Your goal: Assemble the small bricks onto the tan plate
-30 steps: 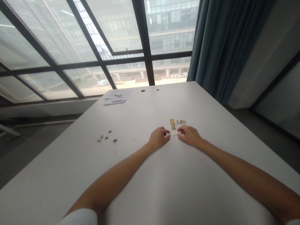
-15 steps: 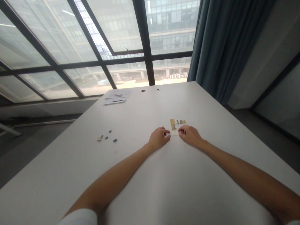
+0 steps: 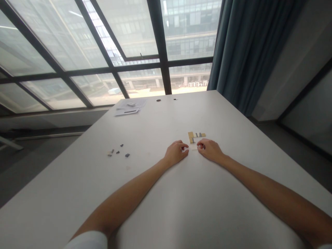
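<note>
Indoors, beside a dark-framed window wall (image 3: 162, 52), a person works at a white table (image 3: 166, 193), a blue curtain (image 3: 238, 52) hanging past its far right corner. Two bare hands face each other, near but apart, right of the table's middle: the left hand (image 3: 176, 152) curls with a narrow gap between thumb and forefinger, while the right hand (image 3: 209, 149) bends its fingers close together; whether it grips anything cannot be told. Papers (image 3: 121, 112) lie by the far left corner, any print too small to read. Just beyond the hands sits a cluster of tan and gray pieces (image 3: 191, 134), with pale pieces (image 3: 193, 147) between the fingertips. Small dark pieces (image 3: 127, 155) lie scattered toward the left edge. Near the far edge rests a black disc (image 3: 158, 100), a smaller dark item (image 3: 174, 99) to its right.
</note>
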{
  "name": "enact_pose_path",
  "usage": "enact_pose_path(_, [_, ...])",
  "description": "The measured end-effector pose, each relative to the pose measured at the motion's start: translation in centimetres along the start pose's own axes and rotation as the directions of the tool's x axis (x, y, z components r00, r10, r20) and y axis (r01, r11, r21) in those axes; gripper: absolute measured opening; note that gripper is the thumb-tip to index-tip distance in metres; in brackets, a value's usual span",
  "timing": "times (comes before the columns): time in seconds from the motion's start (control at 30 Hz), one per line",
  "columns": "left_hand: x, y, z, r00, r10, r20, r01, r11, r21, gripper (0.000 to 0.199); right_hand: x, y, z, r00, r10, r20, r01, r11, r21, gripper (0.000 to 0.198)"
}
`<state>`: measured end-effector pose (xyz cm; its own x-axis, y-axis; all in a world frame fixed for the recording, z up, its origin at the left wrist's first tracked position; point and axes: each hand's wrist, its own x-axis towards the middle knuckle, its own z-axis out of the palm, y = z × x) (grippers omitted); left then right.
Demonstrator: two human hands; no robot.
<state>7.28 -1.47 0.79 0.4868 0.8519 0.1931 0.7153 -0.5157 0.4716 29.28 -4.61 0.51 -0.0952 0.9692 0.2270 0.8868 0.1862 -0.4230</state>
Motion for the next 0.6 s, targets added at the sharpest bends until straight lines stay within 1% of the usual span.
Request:
enact_pose_path(0.23, [-0.04,-0.18,0.09,0.999,0.049,0.001,-0.049,0.999,-0.003,0.026,0.07,0.15,0.09,1.0,0.005,0.001,-0.005,1.0,-0.004,0.018])
enact_pose_path(0.6, [-0.12,-0.01,0.03,0.998,0.056,0.017,-0.056,0.998,0.002,0.027,0.02,0.04,0.1,1.0,-0.005,-0.008,0.005,1.0,0.013,0.017])
